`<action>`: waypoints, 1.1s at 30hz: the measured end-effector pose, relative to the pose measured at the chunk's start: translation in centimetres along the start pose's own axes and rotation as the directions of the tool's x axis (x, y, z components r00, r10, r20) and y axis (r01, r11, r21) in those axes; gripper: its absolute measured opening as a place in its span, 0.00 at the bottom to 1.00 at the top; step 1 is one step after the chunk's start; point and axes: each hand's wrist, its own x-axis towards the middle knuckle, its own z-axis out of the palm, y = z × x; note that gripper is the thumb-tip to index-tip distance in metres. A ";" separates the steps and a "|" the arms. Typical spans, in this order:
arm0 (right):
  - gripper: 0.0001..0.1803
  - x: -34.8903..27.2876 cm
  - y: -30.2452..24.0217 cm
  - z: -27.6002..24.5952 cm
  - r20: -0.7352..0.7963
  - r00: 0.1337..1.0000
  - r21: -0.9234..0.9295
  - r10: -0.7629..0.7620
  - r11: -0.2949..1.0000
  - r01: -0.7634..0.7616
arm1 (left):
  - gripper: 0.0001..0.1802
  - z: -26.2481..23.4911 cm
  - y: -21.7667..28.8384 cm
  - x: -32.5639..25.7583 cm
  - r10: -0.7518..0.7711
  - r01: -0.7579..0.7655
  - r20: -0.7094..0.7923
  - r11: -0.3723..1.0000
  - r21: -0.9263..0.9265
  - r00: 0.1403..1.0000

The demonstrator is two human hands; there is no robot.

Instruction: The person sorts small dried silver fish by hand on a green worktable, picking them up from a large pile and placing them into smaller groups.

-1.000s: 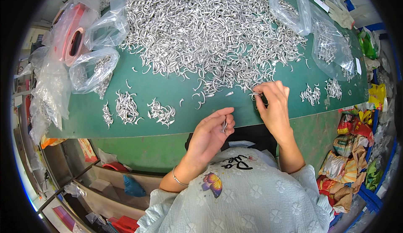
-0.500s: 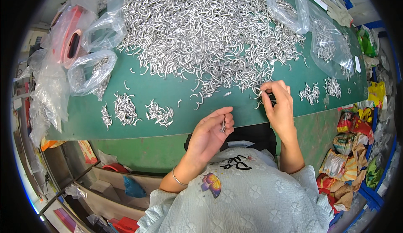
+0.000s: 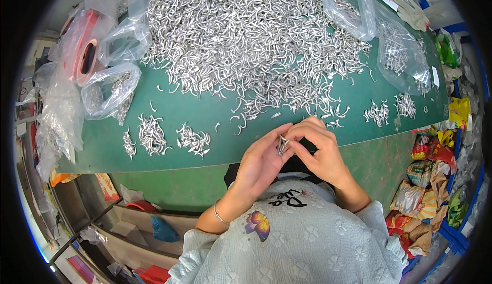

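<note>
A clear plastic bag (image 3: pixel 56 115) lies at the far left of the green table (image 3: pixel 118 161). Three small piles (image 3: pixel 152 134) of silvery curved parts follow along the near edge. The main heap (image 3: pixel 241 33) covers the table's far middle. The left hand (image 3: pixel 260 162), cupped, retains several curved metal pieces (image 3: pixel 281 144). The right hand (image 3: pixel 322 153) meets it, thumb and fingertips at these pieces; whether they grip one cannot be told. Rightward lie two smaller piles (image 3: pixel 376 113), near another clear bag (image 3: pixel 416 71)
</note>
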 end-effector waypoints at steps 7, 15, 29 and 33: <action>0.09 0.1 -0.3 -0.2 0.063 0.998 0.034 -0.012 0.999 0.009 | 0.21 -0.4 -0.3 0.3 -0.015 0.015 0.009 1.000 -0.014 1.000; 0.11 1.3 2.4 -2.9 -0.281 0.960 -0.360 0.003 0.927 -0.108 | 0.17 -2.0 0.5 -0.3 -0.052 0.077 0.171 0.986 -0.147 0.984; 0.09 1.4 2.0 -2.3 -0.053 0.998 -0.501 -0.035 0.866 0.004 | 0.18 -1.1 0.8 -1.1 0.023 -0.020 -0.046 0.997 0.071 0.999; 0.11 1.2 1.1 -3.5 -0.023 1.000 -0.586 0.012 0.810 -0.023 | 0.13 -1.5 1.2 -1.0 -0.039 0.042 0.051 0.997 -0.062 0.998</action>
